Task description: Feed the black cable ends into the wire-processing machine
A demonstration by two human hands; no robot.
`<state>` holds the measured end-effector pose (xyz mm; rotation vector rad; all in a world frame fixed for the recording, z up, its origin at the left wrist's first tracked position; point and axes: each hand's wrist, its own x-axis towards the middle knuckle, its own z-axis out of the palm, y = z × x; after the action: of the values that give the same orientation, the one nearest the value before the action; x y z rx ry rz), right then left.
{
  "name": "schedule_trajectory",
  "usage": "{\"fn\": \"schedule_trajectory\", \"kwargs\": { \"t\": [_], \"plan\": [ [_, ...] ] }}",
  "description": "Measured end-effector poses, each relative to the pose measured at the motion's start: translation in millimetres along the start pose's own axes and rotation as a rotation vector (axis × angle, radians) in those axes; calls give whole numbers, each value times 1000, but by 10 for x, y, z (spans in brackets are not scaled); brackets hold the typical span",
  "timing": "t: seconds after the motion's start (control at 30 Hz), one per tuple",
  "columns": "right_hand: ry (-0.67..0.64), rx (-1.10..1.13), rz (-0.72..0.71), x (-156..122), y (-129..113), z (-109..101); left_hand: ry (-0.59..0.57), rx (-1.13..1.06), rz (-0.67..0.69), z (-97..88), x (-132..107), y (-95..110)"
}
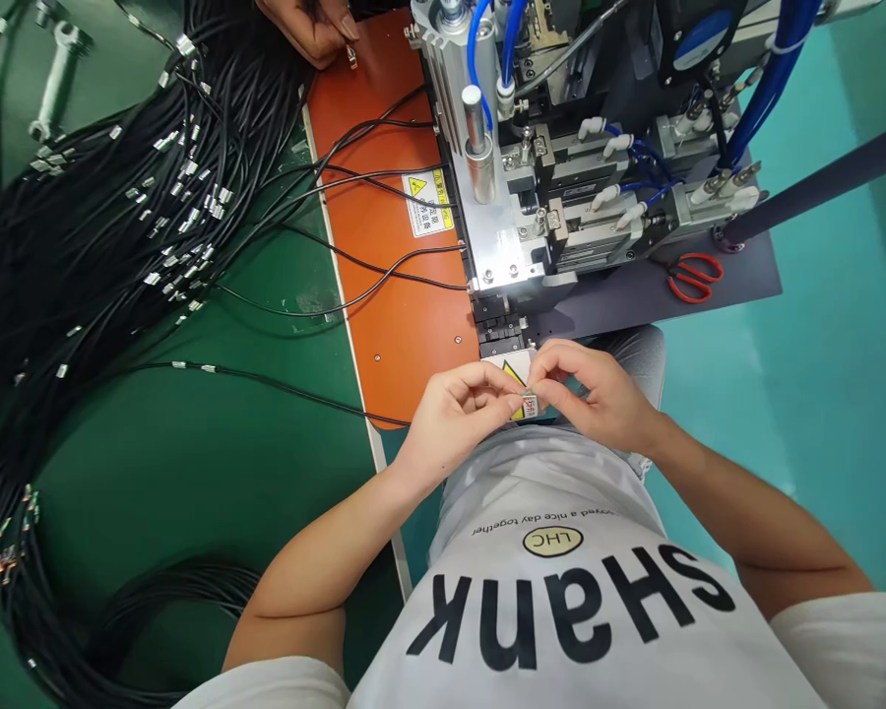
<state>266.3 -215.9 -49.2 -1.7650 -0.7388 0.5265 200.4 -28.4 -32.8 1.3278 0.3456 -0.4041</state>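
Observation:
My left hand (462, 409) is closed in a pinch in front of my waist, and a black cable (302, 396) runs from the left side to behind it. At the fingertips a tiny silvery cable end (527, 392) shows, too small to make out fully. Thumb and forefinger of my right hand (595, 394) pinch at the same spot from the other side. Just beyond the fingers is a white plate with a yellow warning label (515, 366), at the near end of the machine (498, 236); my fingers partly cover it.
A large heap of black cables (125, 256) with silvery ends lies on the green table (281, 512). Several cables cross the orange board (406, 325) to the machine. Another person's hand (310, 28) holds a small connector. Red-handled scissors (695, 277) and a wrench (57, 84) lie around.

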Motion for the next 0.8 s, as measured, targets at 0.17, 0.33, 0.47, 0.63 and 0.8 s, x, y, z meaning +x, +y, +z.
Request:
{"fn": "schedule_trajectory", "kwargs": {
  "t": [0.17, 0.33, 0.47, 0.63, 0.8],
  "plan": [
    [50, 65, 42, -52, 21, 83, 7, -30, 23, -3, -6, -30],
    [97, 115, 79, -80, 13, 150, 23, -52, 14, -4, -1, -61],
    [149, 39, 50, -90, 21, 167, 39, -59, -1, -3, 5, -71],
    [151, 53, 85, -88, 22, 137, 44, -58, -15, -7, 8, -73],
    [144, 73, 63, -64, -3, 121, 25, -62, -2, -4, 4, -63]
  ]
}}
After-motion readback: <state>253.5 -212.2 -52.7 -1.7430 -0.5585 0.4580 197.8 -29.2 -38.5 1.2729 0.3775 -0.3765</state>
